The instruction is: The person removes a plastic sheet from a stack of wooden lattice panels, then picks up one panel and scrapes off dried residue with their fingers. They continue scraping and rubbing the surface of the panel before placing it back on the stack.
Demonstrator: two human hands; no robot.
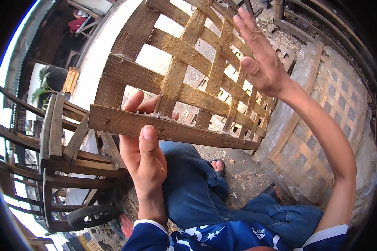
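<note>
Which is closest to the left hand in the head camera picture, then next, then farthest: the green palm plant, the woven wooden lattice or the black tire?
From the left hand:
1. Woven wooden lattice: touching, in its grip.
2. Black tire: low on the left.
3. Green palm plant: far off, upper left.

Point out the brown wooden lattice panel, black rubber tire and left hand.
Brown wooden lattice panel (174, 79): head view, on a yellowish slat.
Black rubber tire (106, 212): head view, on its right side.
Person's left hand (147, 159): head view, at the thumb's base.
</note>
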